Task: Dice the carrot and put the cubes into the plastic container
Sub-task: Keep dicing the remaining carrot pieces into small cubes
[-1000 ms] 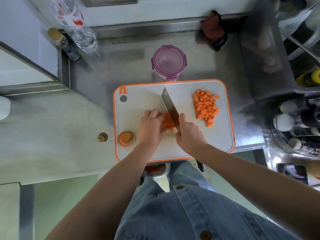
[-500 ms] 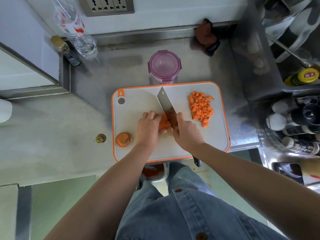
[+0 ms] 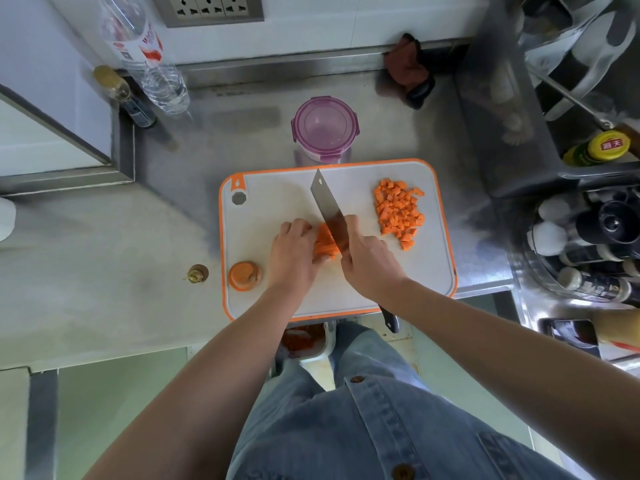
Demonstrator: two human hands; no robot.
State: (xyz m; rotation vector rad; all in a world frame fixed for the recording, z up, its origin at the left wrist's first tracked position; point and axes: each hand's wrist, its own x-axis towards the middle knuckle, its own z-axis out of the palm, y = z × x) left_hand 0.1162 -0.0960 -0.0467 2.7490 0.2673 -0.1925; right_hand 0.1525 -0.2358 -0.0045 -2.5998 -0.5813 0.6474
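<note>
- On the cutting board (image 3: 426, 271), near its middle, the left hand (image 3: 292, 251) is curled over a bundle of carrot sticks (image 3: 325, 242) and holds them down, fingertips tucked at the cut end.
- Just to the right of that bundle, the right hand (image 3: 367, 261) is wrapped round the handle of the knife (image 3: 329, 213), with one finger reaching up along the blade.
- Over the last second almost nothing has shifted on the board. The blade is still at the right end of the sticks, and both hands have kept their grip.
- The pile of cubes (image 3: 398, 211) on the board's right side looks no bigger than before. The main change is that the camera has tipped up towards the wall.
- This suggests dicing is still mid-way: one bundle is left to cut and no cubes have been moved.
- The plastic container (image 3: 323, 128) stands on the bench (image 3: 104, 254) just past the board's far edge. It has a purple-rimmed lid on, and no orange shows inside.
- The sticks seem to lie with their long axis across the board, cut end facing the cube pile.
- The blade crosses the sticks, running from the board's near edge to its far edge, with the tip pointing towards the container and leaning slightly left.
- A trimmed carrot end (image 3: 244, 275) sits at the board's near-left corner, apart from the cutting.
</note>
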